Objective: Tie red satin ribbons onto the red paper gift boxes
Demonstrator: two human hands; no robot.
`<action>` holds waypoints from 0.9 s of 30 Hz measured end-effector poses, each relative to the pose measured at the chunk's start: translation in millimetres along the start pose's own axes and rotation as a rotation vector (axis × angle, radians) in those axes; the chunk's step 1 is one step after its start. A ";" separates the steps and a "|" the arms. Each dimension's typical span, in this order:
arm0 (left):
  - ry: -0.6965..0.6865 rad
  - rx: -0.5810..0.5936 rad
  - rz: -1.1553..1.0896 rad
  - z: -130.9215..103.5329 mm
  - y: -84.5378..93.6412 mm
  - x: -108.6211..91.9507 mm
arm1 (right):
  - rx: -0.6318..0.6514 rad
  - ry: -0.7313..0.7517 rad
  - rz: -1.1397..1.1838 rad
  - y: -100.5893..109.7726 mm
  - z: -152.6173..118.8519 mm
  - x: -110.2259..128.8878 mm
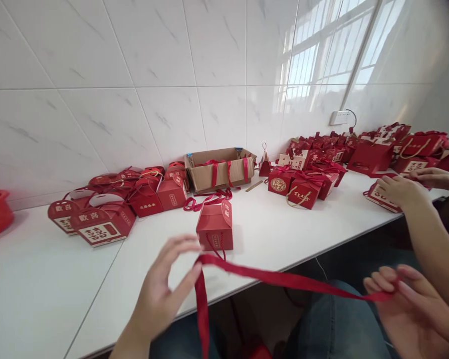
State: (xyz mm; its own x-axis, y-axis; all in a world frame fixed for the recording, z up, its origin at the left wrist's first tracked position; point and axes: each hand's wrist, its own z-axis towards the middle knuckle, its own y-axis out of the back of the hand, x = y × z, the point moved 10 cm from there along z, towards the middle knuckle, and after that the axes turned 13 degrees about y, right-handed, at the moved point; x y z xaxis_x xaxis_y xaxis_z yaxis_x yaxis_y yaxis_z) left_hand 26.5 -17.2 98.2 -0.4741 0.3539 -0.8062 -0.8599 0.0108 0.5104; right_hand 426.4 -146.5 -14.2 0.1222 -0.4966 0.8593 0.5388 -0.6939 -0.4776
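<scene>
A red ribbon (284, 279) stretches nearly level, left to right, just before the white table's (277, 234) edge — left hand (160, 294) pinching one end, right hand (407, 304) the other. A small red box (215, 225) stands behind.

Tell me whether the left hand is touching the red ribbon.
Touching. The head view shows the left hand pinching the red ribbon between its fingertips, with the strip stretched across to the right hand.

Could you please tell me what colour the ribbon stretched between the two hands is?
The ribbon is plain red, seen best in the head view.
</scene>
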 end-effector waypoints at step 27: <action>-0.181 0.654 0.590 124.7 -86.5 -13.4 | 1.040 0.058 -0.267 -275.1 -45.5 3.2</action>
State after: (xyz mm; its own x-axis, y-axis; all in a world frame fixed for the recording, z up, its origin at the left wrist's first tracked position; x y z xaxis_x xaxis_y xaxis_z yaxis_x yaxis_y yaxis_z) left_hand 130.8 93.8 102.2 -0.7199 0.6117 -0.3279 -0.1800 0.2917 0.9394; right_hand 240.6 19.1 111.6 -0.1295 -0.4380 0.8896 0.9904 -0.0135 0.1375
